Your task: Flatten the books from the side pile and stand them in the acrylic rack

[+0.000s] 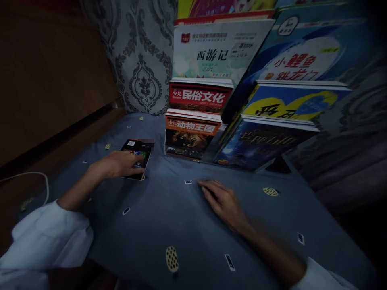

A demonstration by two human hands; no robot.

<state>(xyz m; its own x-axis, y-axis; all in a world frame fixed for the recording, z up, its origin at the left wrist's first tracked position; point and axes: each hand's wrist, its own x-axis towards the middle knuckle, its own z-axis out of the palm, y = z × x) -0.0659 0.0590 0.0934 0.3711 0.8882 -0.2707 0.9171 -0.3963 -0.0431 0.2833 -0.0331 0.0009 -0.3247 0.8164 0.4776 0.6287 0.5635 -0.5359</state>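
My left hand [123, 164] lies on top of a small dark book [132, 146] with a barcode on its cover, which rests flat on the blue-grey cloth [151, 225]. Its fingers and thumb are stretched across the cover. My right hand [222, 201] holds nothing and hovers on or just above the cloth, fingers loosely extended and thumb apart. Beyond it stand upright books in two stacks. An orange book with a lion [192, 139] fronts the left one, and a dark blue book [266, 141] fronts the right one.
A red book [201, 96] and a pale book [220, 48] stand behind the lion book. At the right are a yellow-and-blue book [290, 104] and a teal book [302, 48]. A wooden panel [54, 80] borders the left, near a white cable [45, 181].
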